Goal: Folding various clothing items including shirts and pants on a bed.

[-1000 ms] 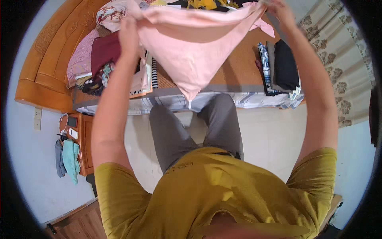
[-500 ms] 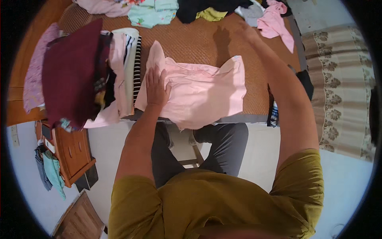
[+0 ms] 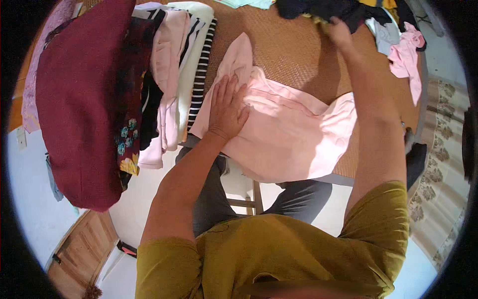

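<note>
A pale pink garment lies spread near the front edge of the woven brown mat, one narrow part of it pointing away from me. My left hand rests flat on its left side, fingers apart. My right arm reaches far across the mat, and my right hand is at the dark clothes at the back, beside a small patch of yellow-green cloth. Its fingers are blurred and partly hidden against the cloth, so a grip cannot be made out.
At the left stands a tall stack of folded clothes, with a maroon garment outermost and a black-and-white striped one beside the pink garment. Grey cloth and a crumpled pink piece lie back right. A patterned curtain hangs at the right.
My view has shifted left and closer to the stack. My right hand has gone from above the bare mat to the dark and yellow-green cloth. My left hand stays on the pink garment.
</note>
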The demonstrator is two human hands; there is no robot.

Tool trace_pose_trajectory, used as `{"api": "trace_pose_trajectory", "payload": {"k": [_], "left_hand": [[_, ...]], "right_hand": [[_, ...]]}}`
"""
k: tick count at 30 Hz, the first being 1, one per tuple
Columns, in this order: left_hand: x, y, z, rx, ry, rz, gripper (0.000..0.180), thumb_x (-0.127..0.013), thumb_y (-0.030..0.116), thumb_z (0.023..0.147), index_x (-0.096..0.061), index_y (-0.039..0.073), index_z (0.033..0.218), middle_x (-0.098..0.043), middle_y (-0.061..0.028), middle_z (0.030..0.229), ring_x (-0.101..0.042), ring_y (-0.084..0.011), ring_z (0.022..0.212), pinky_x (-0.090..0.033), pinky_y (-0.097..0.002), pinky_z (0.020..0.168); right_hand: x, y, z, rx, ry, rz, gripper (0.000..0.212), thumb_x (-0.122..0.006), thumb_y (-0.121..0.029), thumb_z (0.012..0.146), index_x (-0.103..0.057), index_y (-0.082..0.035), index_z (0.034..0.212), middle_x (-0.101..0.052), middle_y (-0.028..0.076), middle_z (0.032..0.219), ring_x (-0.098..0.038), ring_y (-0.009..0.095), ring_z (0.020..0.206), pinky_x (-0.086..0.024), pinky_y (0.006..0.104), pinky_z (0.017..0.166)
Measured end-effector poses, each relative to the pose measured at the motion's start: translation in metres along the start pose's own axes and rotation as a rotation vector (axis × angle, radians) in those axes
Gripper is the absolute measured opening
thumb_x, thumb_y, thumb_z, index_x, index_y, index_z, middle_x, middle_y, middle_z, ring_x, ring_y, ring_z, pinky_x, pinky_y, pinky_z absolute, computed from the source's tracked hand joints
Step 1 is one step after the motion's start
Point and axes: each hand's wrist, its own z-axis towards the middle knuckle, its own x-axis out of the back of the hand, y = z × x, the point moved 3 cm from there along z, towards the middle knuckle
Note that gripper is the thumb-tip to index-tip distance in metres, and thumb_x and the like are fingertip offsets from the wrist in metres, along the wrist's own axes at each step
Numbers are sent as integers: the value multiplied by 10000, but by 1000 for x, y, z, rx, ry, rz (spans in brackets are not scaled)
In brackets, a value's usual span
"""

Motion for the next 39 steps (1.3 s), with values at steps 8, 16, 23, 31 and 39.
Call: {"api": "trace_pose_trajectory", "payload": {"k": [8, 16, 23, 31, 39], "left_hand": [[7, 6, -2, -41, 86, -24, 559, -597, 160, 714, -421, 71, 1236, -297, -171, 1371, -240, -373, 1277, -175, -492, 1050], [10, 5, -3, -42, 124, -19, 528, -594, 152, 716, -448, 68, 1217, -317, -183, 1348, -273, -405, 1242, -196, -499, 1033], [17, 7, 3, -38, 166, -131, 462, -609, 157, 688, -526, 2, 1115, -380, -197, 1296, -307, -398, 1223, -232, -490, 1019], [9, -2, 2, 11, 68, -127, 462, -608, 184, 713, -502, 30, 1136, -358, -202, 1298, -268, -389, 1249, -201, -494, 1037], [8, -5, -1, -13, 102, -123, 455, -603, 175, 709, -518, 10, 1125, -374, -199, 1286, -286, -383, 1240, -213, -483, 1030]], "right_hand": [[66, -58, -184, -387, -765, 1305, 448, -494, -73, 616, -538, 2, 1055, -595, 76, 811, -588, 164, 704, -497, 280, 645], [168, -95, -151, -212, -352, 988, 342, -455, -105, 737, -546, 6, 1047, -591, 68, 859, -574, 141, 754, -465, 241, 732], [57, -106, -1, 321, 33, 128, 311, -552, -162, 784, -556, -37, 1068, -602, 77, 909, -582, 189, 822, -452, 318, 744], [-90, -149, 61, -193, -207, 590, 272, -640, -185, 711, -599, 25, 879, -618, 95, 759, -593, 224, 638, -484, 383, 611], [-57, -173, -10, 177, -522, 1216, 262, -589, -299, 814, -597, -80, 957, -610, 36, 790, -550, 139, 662, -454, 257, 633]]}}
